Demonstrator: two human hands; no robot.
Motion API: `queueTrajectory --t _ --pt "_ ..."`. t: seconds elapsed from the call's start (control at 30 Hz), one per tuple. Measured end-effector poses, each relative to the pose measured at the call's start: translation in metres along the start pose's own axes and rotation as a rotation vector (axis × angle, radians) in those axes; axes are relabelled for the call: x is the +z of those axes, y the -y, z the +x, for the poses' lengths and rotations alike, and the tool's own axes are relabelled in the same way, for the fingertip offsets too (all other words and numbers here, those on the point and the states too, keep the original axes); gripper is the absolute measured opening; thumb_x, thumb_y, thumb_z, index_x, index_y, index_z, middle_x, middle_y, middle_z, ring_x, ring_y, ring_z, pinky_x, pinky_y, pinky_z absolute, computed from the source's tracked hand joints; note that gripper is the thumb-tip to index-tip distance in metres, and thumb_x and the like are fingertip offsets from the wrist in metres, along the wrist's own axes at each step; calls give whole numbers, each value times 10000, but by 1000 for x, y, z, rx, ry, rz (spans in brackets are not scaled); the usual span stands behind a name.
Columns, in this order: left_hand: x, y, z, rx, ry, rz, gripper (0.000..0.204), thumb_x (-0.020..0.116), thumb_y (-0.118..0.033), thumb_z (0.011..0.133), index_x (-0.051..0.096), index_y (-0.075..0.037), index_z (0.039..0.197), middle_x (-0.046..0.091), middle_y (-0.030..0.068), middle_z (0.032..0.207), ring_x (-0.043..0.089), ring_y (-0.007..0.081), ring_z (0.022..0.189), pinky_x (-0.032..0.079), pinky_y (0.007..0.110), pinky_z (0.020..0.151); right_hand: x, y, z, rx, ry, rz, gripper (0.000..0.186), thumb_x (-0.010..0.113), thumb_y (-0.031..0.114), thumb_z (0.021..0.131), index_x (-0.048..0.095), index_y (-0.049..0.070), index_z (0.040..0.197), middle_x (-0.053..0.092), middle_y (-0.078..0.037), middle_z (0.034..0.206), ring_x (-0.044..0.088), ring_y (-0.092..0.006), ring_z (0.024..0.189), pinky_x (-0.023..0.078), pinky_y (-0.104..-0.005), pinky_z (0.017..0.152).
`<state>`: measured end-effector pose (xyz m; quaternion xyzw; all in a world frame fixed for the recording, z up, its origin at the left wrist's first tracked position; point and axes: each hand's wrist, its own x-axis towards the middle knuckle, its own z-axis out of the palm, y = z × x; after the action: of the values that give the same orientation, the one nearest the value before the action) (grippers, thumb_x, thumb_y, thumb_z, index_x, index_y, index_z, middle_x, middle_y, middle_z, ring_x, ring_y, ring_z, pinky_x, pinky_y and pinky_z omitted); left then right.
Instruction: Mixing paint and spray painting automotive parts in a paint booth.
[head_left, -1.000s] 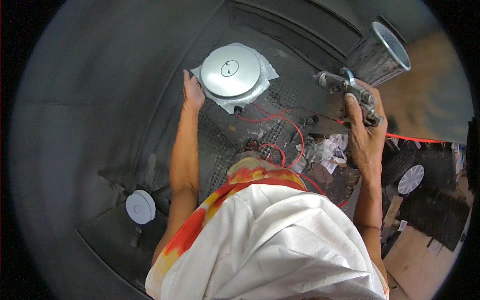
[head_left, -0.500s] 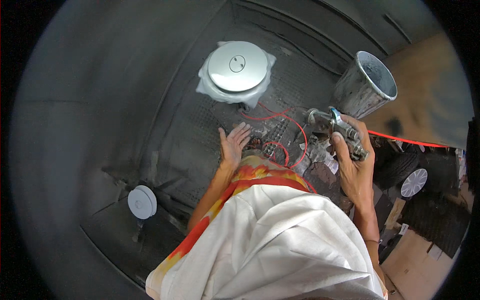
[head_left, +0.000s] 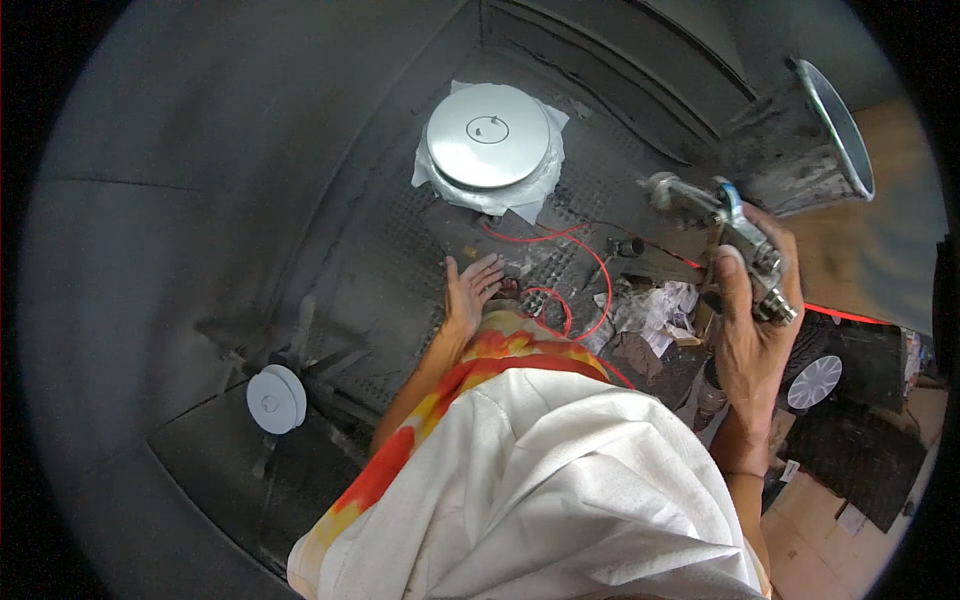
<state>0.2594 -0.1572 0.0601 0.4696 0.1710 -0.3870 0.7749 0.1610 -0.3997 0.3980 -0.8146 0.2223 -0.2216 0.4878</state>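
In my right hand (head_left: 750, 320) I hold a metal spray gun (head_left: 745, 235), fingers wrapped round its body. A large grey-smeared paint cup (head_left: 790, 150) sits beyond the hand on the gun's side and is tilted, its rim to the right. My left hand (head_left: 470, 295) is held out in front of my waist, fingers spread, with nothing in it. Ahead of it stands a shiny pale round disc (head_left: 490, 150) with a ringed centre bearing small marks or bits. White sheeting (head_left: 540, 190) lies under the disc and sticks out in ragged corners.
A thin red hose (head_left: 607, 290) loops over the grimy floor near my feet. Crumpled paper (head_left: 655, 315) and litter lie to its right. A smaller white disc (head_left: 276, 400) is on a dark stand at lower left. Dark walls (head_left: 210, 200) enclose the left side; a wheel cover (head_left: 815, 382) lies at right.
My right hand has moved right with the spray gun, and its cup has tipped further over to the right. My left hand stays spread in nearly the same place.
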Motion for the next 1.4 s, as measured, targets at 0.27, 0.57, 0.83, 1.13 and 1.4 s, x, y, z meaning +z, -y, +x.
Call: queueTrajectory --t 0.27,0.57,0.83,1.13,1.4 --pt "-16 -4 15 -20 16 46 933 137 -735 931 512 16 1338 554 172 1339 495 284 1252 343 413 1084 2 2 -18 147 113 -13 276 619 118 937 571 21 1191 604 -24 966 539 -81 863 446 -229 777" --pt "-9 1 13 -20 32 59 910 149 -722 939 514 10 1339 571 162 1313 506 271 1228 357 398 1067 13 9 -16 205 243 116 285 632 120 928 577 24 1190 616 -45 981 555 -97 882 451 -250 824" --pt "0 43 -25 75 -44 32 909 160 -728 936 514 5 1340 586 149 1285 528 257 1185 374 397 1052 -20 -37 12 -159 -26 45 212 619 147 955 622 22 1127 593 20 861 496 -44 773 421 -196 692" --pt "31 154 -129 192 -271 -43 901 179 -740 929 556 -14 1307 602 140 1256 538 252 1166 366 389 1051 -37 -72 11 -282 276 206 222 608 173 965 625 11 1116 576 25 818 482 -42 724 412 -205 648" --pt "97 199 -225 408 -286 246 712 340 -592 994 539 14 1312 594 159 1258 565 229 1118 413 360 1012 -49 -54 -54 -342 567 313 259 606 168 963 615 -10 1151 644 -26 930 547 -58 823 442 -218 741"
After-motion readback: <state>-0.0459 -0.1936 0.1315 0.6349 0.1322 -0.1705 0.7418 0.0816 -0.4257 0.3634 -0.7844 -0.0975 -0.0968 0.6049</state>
